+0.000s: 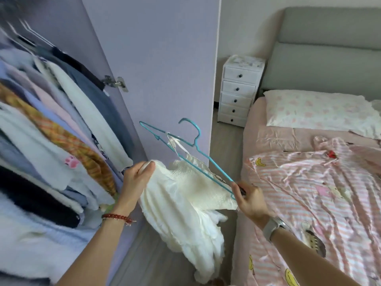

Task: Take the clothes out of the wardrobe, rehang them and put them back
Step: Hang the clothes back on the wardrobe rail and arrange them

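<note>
Left hand (pixel 136 178) grips white dress (pixel 185 203) — right hand (pixel 250 200) pinches blue hanger (pixel 186 156) beside bed edge (pixel 245 162).

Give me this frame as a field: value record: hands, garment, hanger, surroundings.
left hand: grips the top edge of the white garment
right hand: holds one end of the blue wire hanger
garment on hanger: one strap looped over the wire, the rest hanging loose below
hanger pose: tilted, hook pointing up, off the rail
wardrobe: open at left, full of hung clothes
wardrobe door: open, behind the hanger
bed: at right, striped pink cover, pillow at the head
drawer unit: white, beside the bed
</note>
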Motion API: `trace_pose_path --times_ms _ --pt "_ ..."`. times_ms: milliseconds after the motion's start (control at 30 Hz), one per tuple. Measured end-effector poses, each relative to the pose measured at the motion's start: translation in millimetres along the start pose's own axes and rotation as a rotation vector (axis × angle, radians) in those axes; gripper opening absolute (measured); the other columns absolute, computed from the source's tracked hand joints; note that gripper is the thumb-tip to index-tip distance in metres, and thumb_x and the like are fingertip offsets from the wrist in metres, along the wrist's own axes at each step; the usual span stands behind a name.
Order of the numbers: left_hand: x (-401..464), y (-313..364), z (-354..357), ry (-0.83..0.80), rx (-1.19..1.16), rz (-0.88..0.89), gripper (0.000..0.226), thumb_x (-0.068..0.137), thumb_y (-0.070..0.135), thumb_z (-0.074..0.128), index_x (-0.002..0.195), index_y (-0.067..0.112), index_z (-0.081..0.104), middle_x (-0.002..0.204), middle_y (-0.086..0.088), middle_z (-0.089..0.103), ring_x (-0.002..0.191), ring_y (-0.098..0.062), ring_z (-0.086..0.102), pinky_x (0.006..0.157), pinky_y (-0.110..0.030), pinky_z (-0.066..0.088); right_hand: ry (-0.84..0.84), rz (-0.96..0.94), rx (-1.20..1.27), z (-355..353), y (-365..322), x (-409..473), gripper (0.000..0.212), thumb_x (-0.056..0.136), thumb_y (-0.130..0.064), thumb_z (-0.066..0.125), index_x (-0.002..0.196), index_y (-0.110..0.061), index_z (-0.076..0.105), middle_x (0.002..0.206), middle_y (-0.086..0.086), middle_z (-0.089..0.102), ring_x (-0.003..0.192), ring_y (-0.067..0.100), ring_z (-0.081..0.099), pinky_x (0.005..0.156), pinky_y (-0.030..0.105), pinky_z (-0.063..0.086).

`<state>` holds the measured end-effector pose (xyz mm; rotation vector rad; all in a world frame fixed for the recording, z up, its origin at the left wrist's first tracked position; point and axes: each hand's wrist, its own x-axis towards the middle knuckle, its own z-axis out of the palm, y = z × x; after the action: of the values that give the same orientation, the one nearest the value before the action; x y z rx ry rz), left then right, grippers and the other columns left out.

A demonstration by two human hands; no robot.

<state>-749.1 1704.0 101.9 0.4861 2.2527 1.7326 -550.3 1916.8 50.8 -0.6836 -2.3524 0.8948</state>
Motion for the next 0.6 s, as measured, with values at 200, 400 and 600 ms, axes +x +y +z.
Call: trace_pose_path --times_ms 200,400,600 --pt "-32.6 -3.3 -91.2 0.38 -0.076 -0.098 0.025 0.088 0.019 0.06 0.063 0.017 0.064 0.064 0.002 0.057 0.066 -0.011 0.049 0.061 -0.019 0.042 -0.269 -0.245 0.104 52.7 -62.7 40.2 0.045 0.092 -0.031 0.049 0.052 -0.029 0.03 0.042 -0.005 0.031 0.04 0.008 0.027 0.045 0.017 0.025" --pt "-85.3 3.0 -148.6 0.544 -0.09 -0.162 0.023 0.088 0.023 0.061 0.066 0.02 0.066 0.065 0.009 0.065 0.068 -0.012 0.057 0.065 -0.022 0.046 -0.565 -0.481 0.138 107.1 -124.6 65.4 0.042 0.089 -0.017 0.057 0.052 -0.021 0.036 0.044 -0.005 0.025 0.046 0.015 0.022 0.045 0.02 0.022" --pt "-111.8 -0.8 -190.3 0.932 -0.136 -0.247 0.023 0.088 0.027 0.06 0.075 0.008 0.064 0.067 -0.003 0.056 0.065 -0.017 0.051 0.064 -0.028 0.042 -0.801 -0.519 0.245 151.7 -192.4 68.3 0.046 0.089 -0.027 0.055 0.05 -0.022 0.032 0.045 -0.006 0.028 0.045 0.01 0.025 0.047 0.021 0.022"
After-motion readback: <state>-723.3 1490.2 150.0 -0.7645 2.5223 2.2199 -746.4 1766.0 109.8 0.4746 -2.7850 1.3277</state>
